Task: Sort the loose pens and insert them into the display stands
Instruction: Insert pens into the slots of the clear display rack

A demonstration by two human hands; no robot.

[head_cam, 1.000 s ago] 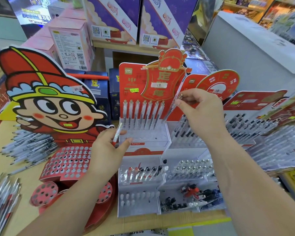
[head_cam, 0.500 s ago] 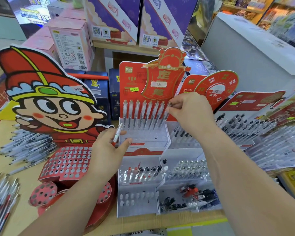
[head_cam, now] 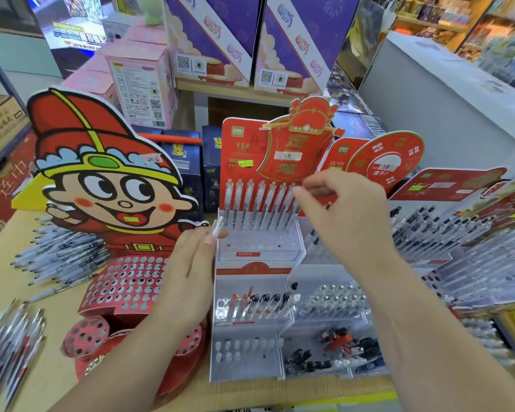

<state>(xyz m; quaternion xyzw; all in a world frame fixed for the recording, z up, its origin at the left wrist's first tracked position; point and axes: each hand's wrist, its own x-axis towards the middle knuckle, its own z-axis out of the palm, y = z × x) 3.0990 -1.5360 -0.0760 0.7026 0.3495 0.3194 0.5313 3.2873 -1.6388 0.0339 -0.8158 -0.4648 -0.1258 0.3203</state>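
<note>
Reaching across a tan wooden shop table (head_cam: 54, 379), we are partway through the job. Our right hand (head_cam: 348, 227) hovers with curled fingers (head_cam: 302, 193) at the top of the last pen in a row of clear-barrelled pens (head_cam: 260, 203). These stand upright in the back holes of a clear plastic display stand with a red backing card (head_cam: 259, 251). Motion blur keeps us from telling whether those fingers pinch that pen or only touch it. Our left hand (head_cam: 191, 272) grips a clear pen with a white end (head_cam: 217, 228), which pokes up just above its fingertips, just left of the stand. Below the right fingers, the stand's front holes look unfilled. Left of our left fingers, a red cardboard stand full of round holes (head_cam: 125, 286) looks mostly empty. Farther left lie a heap of loose pale pens (head_cam: 57, 257) and a second heap of pens with red bands (head_cam: 9, 337), so we judge most of the sorting remains.
</note>
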